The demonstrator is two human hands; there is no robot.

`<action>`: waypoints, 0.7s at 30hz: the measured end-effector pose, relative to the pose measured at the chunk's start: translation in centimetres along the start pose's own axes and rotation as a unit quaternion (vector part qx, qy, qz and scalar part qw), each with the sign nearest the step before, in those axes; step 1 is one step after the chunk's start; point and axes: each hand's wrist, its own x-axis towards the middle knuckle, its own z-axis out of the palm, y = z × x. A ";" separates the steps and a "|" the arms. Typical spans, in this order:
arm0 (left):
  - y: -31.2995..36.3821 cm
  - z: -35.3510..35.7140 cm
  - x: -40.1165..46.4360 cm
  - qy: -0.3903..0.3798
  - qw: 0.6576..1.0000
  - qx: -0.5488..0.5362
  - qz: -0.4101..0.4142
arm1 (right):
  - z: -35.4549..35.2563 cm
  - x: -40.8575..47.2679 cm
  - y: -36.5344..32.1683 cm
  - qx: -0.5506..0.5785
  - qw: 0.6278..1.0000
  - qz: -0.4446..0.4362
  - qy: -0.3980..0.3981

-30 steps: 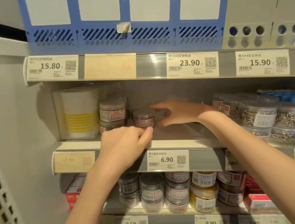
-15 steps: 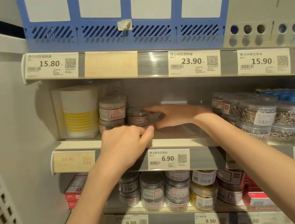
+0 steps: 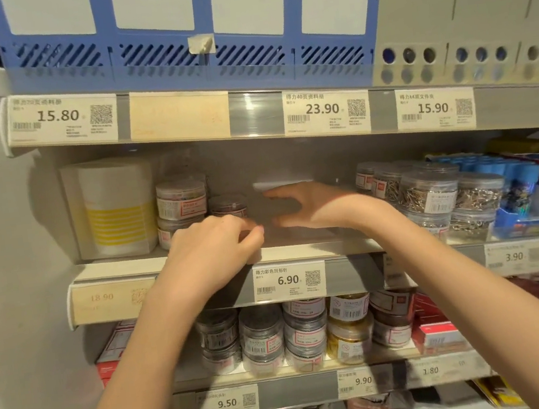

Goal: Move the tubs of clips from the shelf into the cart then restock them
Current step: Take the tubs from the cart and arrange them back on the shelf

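Currently, the small clear round plastic tub of dark clips [image 3: 228,205] stands upright, axis vertical, lid up, on the middle shelf [image 3: 301,250], just beside a two-high stack of similar clear tubs [image 3: 182,211]. The right hand [image 3: 309,206] is spread, fingers straight, pointing left toward the tub without touching it. The left hand [image 3: 215,255] is curled; whether it grips anything cannot be determined.

Small tub [image 3: 227,206] pushed left beside stack; right hand [image 3: 299,210] released, fingers spread.
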 end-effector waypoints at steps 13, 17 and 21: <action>2.5 0.5 -0.5 0.023 0.992 -0.078 0.094 | 0.9 -8.7 -0.9 -0.039 0.987 0.061 0.146; 4.2 0.9 -0.9 0.037 0.987 -0.090 0.131 | 1.0 -12.0 -0.9 -0.062 0.981 0.064 0.174; 6.6 1.4 -1.0 0.057 0.978 -0.097 0.175 | 0.9 -15.1 0.0 -0.062 0.977 0.076 0.189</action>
